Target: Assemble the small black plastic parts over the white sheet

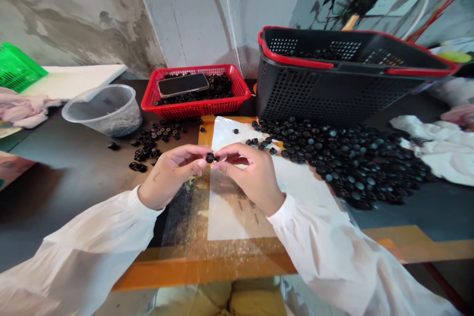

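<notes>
Between thumb and fingers, my left hand [176, 173] pinches a small black round cap [210, 158]. My right hand [252, 170] meets it fingertip to fingertip and pinches a smaller dark piece [216, 158] against the cap's right side; its kind is too small to make out. Both hands hover over a white paper sheet [229, 222]. To the left lies a loose group of black ring-like parts [157, 133]. On the right spreads a large pile of black caps [344, 158], with several strays on the paper.
A red basket [196, 108] of black parts stands at the back, a phone [183, 84] lying on top. Left of it is a clear plastic tub [101, 108] with small metallic bits. A tall black basket [314, 89] rises behind the pile. White cloth [444, 153] lies far right.
</notes>
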Demonstrator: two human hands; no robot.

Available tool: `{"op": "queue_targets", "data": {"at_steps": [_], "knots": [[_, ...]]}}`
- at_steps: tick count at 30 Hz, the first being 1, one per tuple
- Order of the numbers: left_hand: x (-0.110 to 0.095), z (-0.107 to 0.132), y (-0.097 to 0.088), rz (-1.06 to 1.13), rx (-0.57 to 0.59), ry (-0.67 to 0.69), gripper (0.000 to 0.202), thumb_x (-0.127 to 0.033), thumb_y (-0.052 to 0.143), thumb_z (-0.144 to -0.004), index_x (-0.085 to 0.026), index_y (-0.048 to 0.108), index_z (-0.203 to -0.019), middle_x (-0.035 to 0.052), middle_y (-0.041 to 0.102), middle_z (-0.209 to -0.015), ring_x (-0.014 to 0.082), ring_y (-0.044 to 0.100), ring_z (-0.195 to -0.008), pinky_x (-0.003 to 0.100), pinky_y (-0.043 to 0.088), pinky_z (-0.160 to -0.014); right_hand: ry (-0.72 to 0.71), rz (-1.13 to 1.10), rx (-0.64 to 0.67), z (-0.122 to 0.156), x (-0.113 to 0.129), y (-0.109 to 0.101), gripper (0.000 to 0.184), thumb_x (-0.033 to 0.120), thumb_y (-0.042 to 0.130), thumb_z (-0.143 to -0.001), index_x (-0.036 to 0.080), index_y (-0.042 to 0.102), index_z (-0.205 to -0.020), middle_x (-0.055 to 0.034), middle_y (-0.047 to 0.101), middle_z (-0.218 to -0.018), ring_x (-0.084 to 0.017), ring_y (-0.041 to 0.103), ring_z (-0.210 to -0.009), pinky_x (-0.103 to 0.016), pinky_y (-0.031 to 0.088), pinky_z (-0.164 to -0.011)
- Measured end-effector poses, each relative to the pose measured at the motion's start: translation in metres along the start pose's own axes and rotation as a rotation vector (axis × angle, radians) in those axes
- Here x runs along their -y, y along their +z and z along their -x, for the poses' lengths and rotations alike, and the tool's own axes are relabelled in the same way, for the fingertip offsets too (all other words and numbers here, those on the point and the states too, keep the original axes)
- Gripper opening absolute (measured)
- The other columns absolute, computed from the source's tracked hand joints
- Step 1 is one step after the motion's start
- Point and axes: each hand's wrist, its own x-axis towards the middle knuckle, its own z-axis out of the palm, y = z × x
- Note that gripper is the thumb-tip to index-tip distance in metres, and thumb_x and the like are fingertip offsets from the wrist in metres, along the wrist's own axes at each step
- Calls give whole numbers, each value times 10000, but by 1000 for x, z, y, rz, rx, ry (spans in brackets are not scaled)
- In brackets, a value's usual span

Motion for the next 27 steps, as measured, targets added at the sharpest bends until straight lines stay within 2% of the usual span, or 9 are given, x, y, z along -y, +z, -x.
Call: {"op": "queue_targets", "data": {"at_steps": [7, 12, 16, 19, 22, 27], "knots": [[0, 0, 2, -1, 3, 4, 292, -343, 878, -736, -197, 797, -975, 72, 783, -998, 159, 701, -872, 235, 565, -757, 6, 9, 10, 0, 0, -1, 165, 345, 830, -789, 239, 758, -893, -6, 784, -868, -168, 742, -780, -290, 613, -756], [-1, 1, 3, -24, -24, 21, 286, -333, 904, -696, -211, 815, -938, 67, 796, -1015, 168, 719, -905, 263, 576, -846, -17, 14, 23, 0, -2, -2, 150, 361, 809, -813, 240, 760, -888, -10, 775, -858, -167, 732, -774, -296, 607, -753], [2, 2, 0, -152, -58, 21, 298, -353, 890, -713, -235, 827, -979, 64, 804, -1003, 163, 719, -834, 243, 573, -742, -70, 51, 5, -1, -3, -3, 129, 344, 822, -801, 237, 767, -847, -14, 742, -836, -164, 698, -764, -292, 592, -721], [6, 2, -4, -235, -75, 32, 300, -360, 860, -751, -244, 823, -1025, 58, 807, -973, 149, 696, -750, 243, 554, -675, -57, 38, -4, -1, -2, -3, 173, 349, 836, -785, 238, 757, -890, 0, 715, -800, -154, 680, -735, -286, 588, -712], [7, 1, -5, -247, -83, 39, 315, -364, 852, -761, -240, 819, -1049, 64, 806, -967, 151, 680, -722, 250, 544, -650, -9, 3, -5, 0, -1, -1, 201, 375, 834, -783, 236, 734, -887, 3, 710, -803, -152, 679, -732, -280, 591, -703], [4, 2, 0, -236, -78, 51, 310, -384, 862, -742, -245, 828, -1017, 71, 805, -985, 149, 664, -699, 246, 539, -614, -16, 17, -10, 0, -3, -1, 177, 374, 833, -782, 231, 737, -821, -17, 702, -853, -161, 680, -779, -275, 588, -691]]}}
